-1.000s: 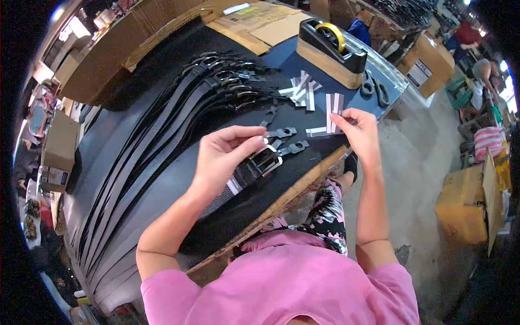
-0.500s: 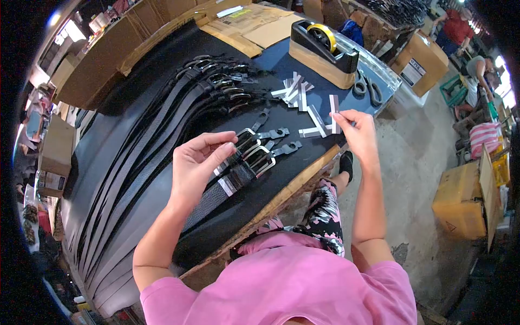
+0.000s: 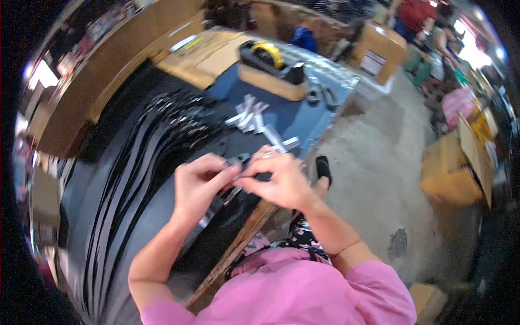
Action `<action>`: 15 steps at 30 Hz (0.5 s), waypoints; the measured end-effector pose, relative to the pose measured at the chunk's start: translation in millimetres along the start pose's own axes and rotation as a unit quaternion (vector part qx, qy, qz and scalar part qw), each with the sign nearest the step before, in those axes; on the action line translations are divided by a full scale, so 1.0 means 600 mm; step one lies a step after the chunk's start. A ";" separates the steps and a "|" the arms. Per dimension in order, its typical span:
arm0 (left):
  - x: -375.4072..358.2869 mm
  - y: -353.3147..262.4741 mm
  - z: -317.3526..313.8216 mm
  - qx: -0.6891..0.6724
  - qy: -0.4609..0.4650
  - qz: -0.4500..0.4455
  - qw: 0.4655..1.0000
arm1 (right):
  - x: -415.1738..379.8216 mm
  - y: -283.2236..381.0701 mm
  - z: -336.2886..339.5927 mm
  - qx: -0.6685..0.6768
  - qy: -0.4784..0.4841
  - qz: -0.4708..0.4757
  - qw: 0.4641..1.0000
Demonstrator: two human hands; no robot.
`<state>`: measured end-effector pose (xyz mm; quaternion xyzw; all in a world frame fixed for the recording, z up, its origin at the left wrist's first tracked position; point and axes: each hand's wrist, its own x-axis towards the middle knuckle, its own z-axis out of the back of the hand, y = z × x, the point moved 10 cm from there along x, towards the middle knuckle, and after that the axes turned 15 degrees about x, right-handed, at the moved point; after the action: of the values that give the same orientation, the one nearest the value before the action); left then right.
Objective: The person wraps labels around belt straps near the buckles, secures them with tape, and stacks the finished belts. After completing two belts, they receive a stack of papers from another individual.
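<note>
My left hand [image 3: 201, 187] and my right hand [image 3: 279, 179] meet above the table edge, thumbs and fingertips pinched close together. The right pinches the white-and-grey strip seen in its fingers just before; blur and the fingers now hide most of it. What the left fingertips hold, I cannot make out. Partly covered beneath them are black belts with metal buckles, one bearing a pale band [image 3: 205, 221]. Beyond the right hand, several loose strips [image 3: 249, 115] lie in a small heap. A bundle of black belts [image 3: 127, 157] stretches along the table on the left.
A tape dispenser [image 3: 273, 70] with yellow tape and scissors [image 3: 322, 96] sit at the table's far right. Flattened cardboard [image 3: 208, 59] lies at the back. An open carton [image 3: 455, 168] stands on the floor to the right. Other people are farther back at upper right.
My right hand has moved left from the strips, bringing one strip to my left hand. The hands now meet over the belts. The whole view has shifted and blurred.
</note>
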<state>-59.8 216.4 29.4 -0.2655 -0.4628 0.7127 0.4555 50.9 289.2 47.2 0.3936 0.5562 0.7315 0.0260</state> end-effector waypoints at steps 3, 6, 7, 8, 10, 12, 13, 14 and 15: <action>-0.004 -0.012 0.012 -0.023 -0.058 -0.033 0.997 | -0.004 -0.018 0.013 0.052 -0.013 -0.061 0.997; 0.000 -0.007 0.002 -0.059 -0.046 0.009 0.997 | -0.017 -0.040 0.009 0.126 -0.056 -0.115 0.984; -0.003 0.001 0.005 -0.072 -0.041 0.036 0.996 | -0.021 -0.046 0.005 0.160 -0.069 -0.114 0.978; -0.002 0.009 0.000 -0.070 -0.001 0.037 0.997 | -0.022 -0.048 0.007 0.125 -0.072 -0.125 0.982; -0.004 0.000 0.007 0.002 -0.002 -0.035 0.999 | -0.024 -0.039 0.009 0.060 -0.061 -0.113 0.990; -0.011 0.013 0.003 -0.006 0.038 -0.035 0.999 | -0.025 -0.037 0.009 0.030 -0.050 -0.094 0.994; -0.014 0.021 0.005 -0.067 0.042 -0.031 0.996 | -0.030 -0.043 0.009 0.029 -0.051 -0.098 0.993; -0.016 0.026 0.017 -0.082 0.033 -0.014 0.996 | -0.034 -0.045 0.014 0.025 -0.060 -0.110 0.992; -0.013 0.033 0.037 -0.097 0.008 -0.014 0.995 | -0.037 -0.046 0.025 0.011 -0.082 -0.121 0.989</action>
<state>-82.2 197.1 20.7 -0.3075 -0.5297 0.6558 0.4413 64.5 301.2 13.2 0.3827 0.6037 0.6819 0.1552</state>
